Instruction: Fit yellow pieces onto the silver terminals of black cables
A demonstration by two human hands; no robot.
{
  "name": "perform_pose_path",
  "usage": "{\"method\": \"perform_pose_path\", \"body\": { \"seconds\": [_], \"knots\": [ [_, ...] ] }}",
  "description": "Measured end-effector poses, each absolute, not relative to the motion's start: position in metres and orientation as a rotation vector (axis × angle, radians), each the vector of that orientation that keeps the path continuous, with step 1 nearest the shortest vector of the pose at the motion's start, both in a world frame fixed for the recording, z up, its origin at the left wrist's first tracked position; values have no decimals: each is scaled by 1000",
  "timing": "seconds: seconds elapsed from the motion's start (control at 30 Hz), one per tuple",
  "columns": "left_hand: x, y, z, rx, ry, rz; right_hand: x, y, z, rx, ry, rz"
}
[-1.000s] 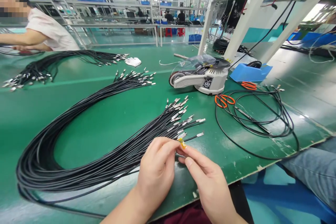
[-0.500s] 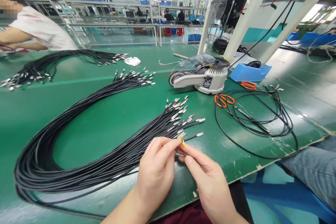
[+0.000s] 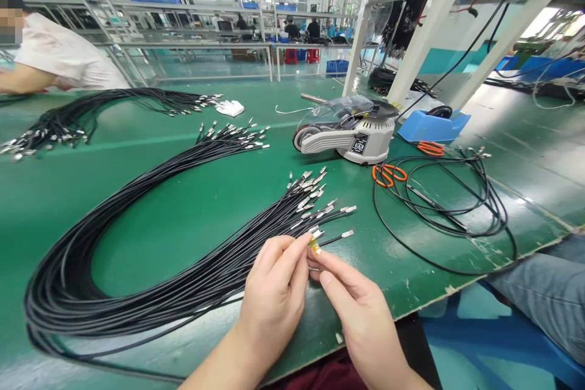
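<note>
My left hand (image 3: pixel 274 286) pinches the end of a black cable at its silver metal connector (image 3: pixel 317 234). A small piece of yellow tape (image 3: pixel 315 246) sits just below that connector, between the fingertips of both hands. My right hand (image 3: pixel 363 311) meets the left one there, its index fingertip against the tape and its thumb a little lower. The cable itself is mostly hidden by my fingers. Behind and left of my hands, a thick bundle of black cables (image 3: pixel 59 274) curves in a U over the green table (image 3: pixel 192 225), its metal-tipped ends fanned out.
A grey tape dispenser (image 3: pixel 361 137) stands behind my hands. To the right lie orange-handled scissors (image 3: pixel 388 175), coiled black cable (image 3: pixel 457 234) and a blue holder (image 3: pixel 432 127). Another cable bundle (image 3: pixel 114 97) and a white glove (image 3: pixel 230 108) lie further back. A person (image 3: pixel 68 55) works at left.
My hands stay together at the cable end, with only slight finger movement around the yellow tape. The view has shifted slightly, and the person at left has moved a little further left.
</note>
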State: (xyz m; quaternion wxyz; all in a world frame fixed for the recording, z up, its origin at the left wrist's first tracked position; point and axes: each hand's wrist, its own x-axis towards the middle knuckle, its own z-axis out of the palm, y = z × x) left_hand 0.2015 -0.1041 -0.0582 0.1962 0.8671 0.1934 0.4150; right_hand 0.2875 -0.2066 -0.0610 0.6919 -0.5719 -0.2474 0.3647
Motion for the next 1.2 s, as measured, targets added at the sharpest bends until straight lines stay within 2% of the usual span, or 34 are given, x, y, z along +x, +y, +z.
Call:
{"method": "perform_pose_path", "body": {
  "seconds": [0.27,0.43,0.73,0.9,1.2],
  "knots": [
    [200,-102,-59,2472,623,1224,279,-209,-70,-1095,-385,997],
    [202,-102,-59,2493,626,1213,293,-202,-62,-1174,-324,875],
    [202,-103,-57,2544,605,1229,293,-183,-53,-1244,-370,914],
    [202,-105,-50,2382,674,1064,292,-188,-55,-1318,-458,827],
    [201,-103,-32,1910,910,549,295,-189,-56,-1389,-615,668]
  ]
}}
